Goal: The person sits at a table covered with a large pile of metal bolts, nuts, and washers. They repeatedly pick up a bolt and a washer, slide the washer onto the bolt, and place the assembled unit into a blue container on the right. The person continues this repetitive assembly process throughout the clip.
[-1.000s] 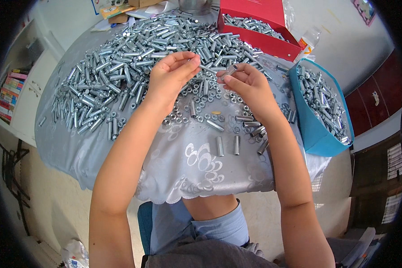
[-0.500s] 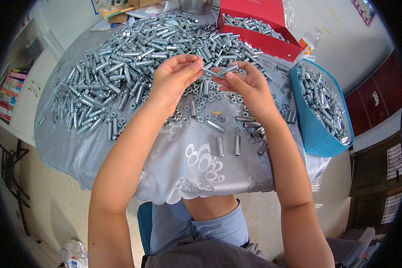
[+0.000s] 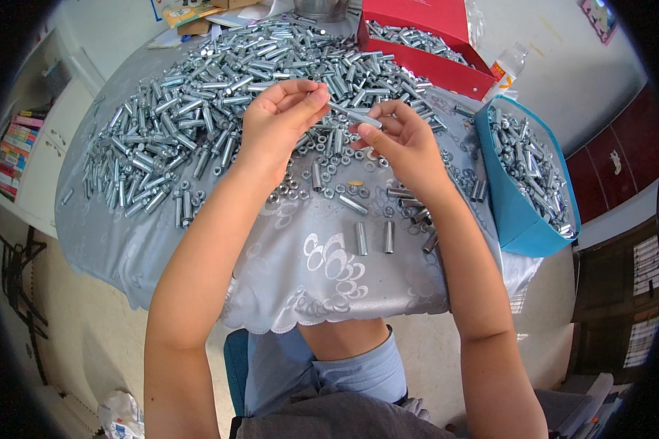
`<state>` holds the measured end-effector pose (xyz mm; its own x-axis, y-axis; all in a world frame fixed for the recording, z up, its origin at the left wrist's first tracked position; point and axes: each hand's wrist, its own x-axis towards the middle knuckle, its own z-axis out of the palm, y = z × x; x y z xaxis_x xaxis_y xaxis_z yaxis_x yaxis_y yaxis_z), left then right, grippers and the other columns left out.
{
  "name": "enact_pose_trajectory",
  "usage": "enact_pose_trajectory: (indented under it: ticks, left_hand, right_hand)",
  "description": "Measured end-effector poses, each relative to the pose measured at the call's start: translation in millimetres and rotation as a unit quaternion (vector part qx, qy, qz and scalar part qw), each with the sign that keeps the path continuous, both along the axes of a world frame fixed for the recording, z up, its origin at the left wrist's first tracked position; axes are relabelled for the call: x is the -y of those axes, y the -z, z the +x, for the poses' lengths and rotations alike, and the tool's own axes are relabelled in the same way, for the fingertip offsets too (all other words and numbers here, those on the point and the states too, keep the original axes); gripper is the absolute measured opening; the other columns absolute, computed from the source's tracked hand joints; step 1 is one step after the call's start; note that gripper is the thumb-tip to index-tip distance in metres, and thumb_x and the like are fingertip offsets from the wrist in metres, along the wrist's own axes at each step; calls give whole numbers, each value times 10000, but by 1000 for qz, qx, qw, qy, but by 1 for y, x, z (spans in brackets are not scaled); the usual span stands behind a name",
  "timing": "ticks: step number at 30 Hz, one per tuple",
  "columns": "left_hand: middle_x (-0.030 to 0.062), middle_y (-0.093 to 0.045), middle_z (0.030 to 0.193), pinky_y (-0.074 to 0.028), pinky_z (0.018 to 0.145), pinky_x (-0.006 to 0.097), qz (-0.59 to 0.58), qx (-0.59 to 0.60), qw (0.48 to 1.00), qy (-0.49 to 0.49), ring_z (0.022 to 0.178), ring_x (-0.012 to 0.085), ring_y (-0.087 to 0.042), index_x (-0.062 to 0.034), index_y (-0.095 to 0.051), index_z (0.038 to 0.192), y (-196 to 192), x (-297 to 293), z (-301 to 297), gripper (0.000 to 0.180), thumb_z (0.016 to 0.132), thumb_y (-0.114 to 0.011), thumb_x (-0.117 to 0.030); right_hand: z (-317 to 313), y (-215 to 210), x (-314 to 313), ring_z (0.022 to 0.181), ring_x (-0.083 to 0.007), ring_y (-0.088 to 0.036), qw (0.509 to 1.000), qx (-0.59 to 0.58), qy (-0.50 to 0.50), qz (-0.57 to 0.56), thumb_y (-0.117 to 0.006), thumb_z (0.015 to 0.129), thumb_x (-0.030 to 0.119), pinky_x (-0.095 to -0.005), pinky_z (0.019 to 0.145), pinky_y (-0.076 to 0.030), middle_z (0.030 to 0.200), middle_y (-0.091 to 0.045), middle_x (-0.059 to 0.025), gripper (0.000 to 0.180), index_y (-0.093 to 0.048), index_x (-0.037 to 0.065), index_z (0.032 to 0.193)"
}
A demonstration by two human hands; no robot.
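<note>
My left hand (image 3: 282,124) pinches one end of a thin metal bolt (image 3: 337,109) between thumb and fingertips. A metal sleeve (image 3: 365,118) lies in line with the bolt, its right end gripped by the thumb and fingers of my right hand (image 3: 406,143). Bolt and sleeve meet end to end; how far one sits inside the other I cannot make out. Below the hands, loose nuts (image 3: 329,194) and several short metal sleeves (image 3: 389,238) lie on the grey patterned tablecloth (image 3: 285,256). A large heap of silver sleeve bolts (image 3: 198,110) spreads beyond and left of my hands.
At the far right stands a red box (image 3: 432,69) of metal parts, with a clear plastic bottle (image 3: 509,66) beside it. A blue fabric bin (image 3: 512,212), full of bolts, sits at the table's right edge. A metal bucket (image 3: 321,9) stands at the back.
The bolt and sleeve, angled to each other before, now lie in one line sloping down to the right. My right hand has tilted and dropped slightly; my left has shifted a little left.
</note>
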<state>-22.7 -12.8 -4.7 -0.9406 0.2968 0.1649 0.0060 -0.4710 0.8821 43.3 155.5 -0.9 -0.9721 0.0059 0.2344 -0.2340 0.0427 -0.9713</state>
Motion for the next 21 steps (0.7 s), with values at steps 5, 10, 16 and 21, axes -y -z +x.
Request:
enact_pose_trajectory:
  ticks: [5,10,16,21]
  left_hand:
    - [94,-602,1047,-439,862,245,-128,-127,984,2,970,121,-555,11,-577,1066,-2,-8,12,264,844,-592,-129]
    - [83,-617,1013,-465,796,234,-179,-206,960,55,884,102,-575,4,-557,1134,6,-12,17,312,883,-538,-181]
    - [53,-627,818,-466,687,217,-177,-188,966,19,743,87,-575,18,-590,1034,8,-13,13,230,880,-523,-139]
    - [19,-583,722,-422,600,213,-195,-183,963,27,644,72,-512,11,-591,958,18,-16,10,257,902,-489,-218]
  right_hand:
    - [-1,2,0,686,-98,-578,1000,-18,12,-23,-614,818,72,-202,611,-468,818,-605,-71,172,-505,-21,912]
    - [1,-5,-1,613,-62,-538,997,-13,67,27,-646,800,121,-174,539,-437,735,-615,-50,184,-566,-28,875]
    - [5,-17,-2,680,-113,-587,992,41,52,-104,-546,874,168,-210,615,-456,814,-622,-68,207,-562,-18,964]
    - [-1,-3,-5,737,-123,-614,998,6,62,11,-531,884,168,-204,624,-453,829,-632,-70,190,-565,-8,946]
